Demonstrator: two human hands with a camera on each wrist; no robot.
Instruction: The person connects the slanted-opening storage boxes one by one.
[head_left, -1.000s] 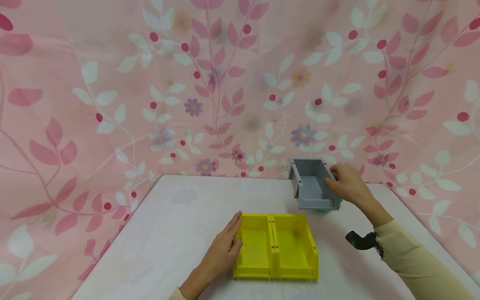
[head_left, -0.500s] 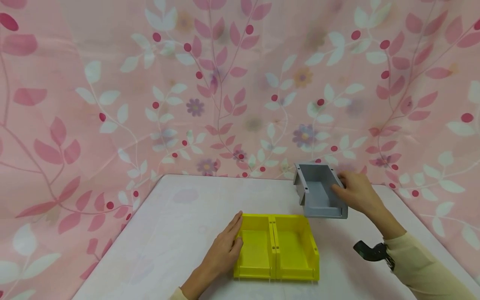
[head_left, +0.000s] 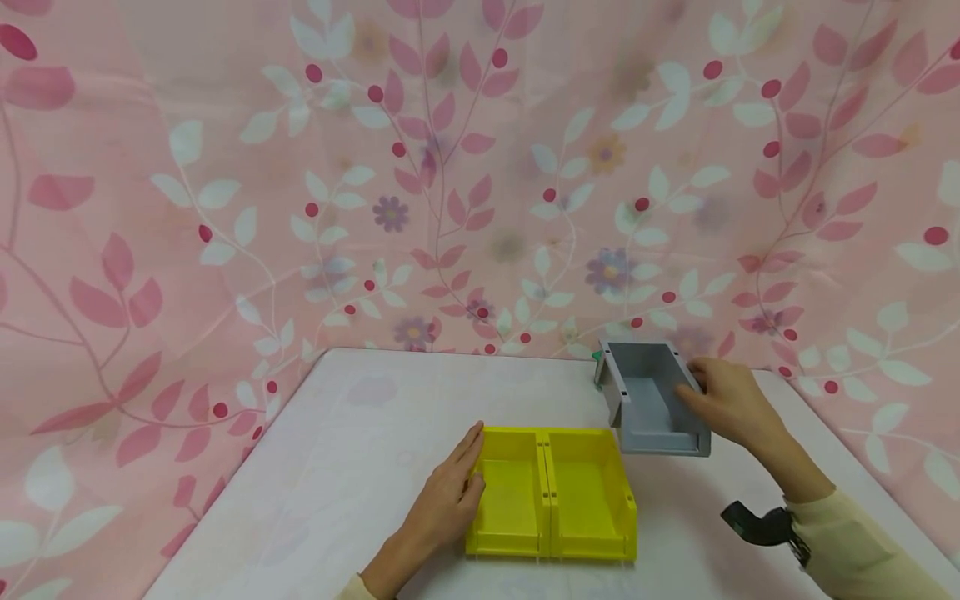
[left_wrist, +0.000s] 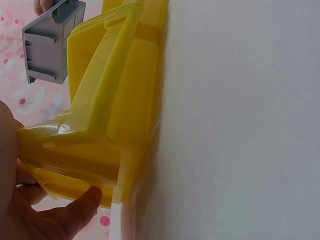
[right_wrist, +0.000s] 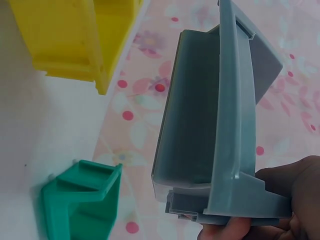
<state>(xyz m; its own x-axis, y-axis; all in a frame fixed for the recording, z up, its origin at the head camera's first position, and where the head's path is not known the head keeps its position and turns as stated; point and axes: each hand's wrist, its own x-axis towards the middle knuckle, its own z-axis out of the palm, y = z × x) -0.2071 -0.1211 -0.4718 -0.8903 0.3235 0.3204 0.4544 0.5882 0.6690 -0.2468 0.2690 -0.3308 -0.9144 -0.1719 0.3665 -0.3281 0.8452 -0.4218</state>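
Note:
Two yellow bins (head_left: 592, 492) stand side by side on the white table, their compartments facing up. My left hand (head_left: 444, 490) rests along the outer wall of the left yellow bin, fingers stretched toward its back corner; the left wrist view shows fingertips (left_wrist: 92, 197) against the wall. With my right hand (head_left: 731, 404) I grip the right wall of a grey bin (head_left: 652, 408), holding it above the table to the back right of the yellow pair. The grey bin has nothing visible inside. Its underside appears in the left wrist view.
A green bin (right_wrist: 82, 202) sits on the table under the grey one; in the head view only a sliver shows. A pink floral cloth (head_left: 480, 183) hangs behind the table (head_left: 360, 467). A dark wrist strap (head_left: 761, 525) sits by my right sleeve.
My right hand has brought the grey bin nearer and a little to the right. The left hand and the yellow bins have stayed in place.

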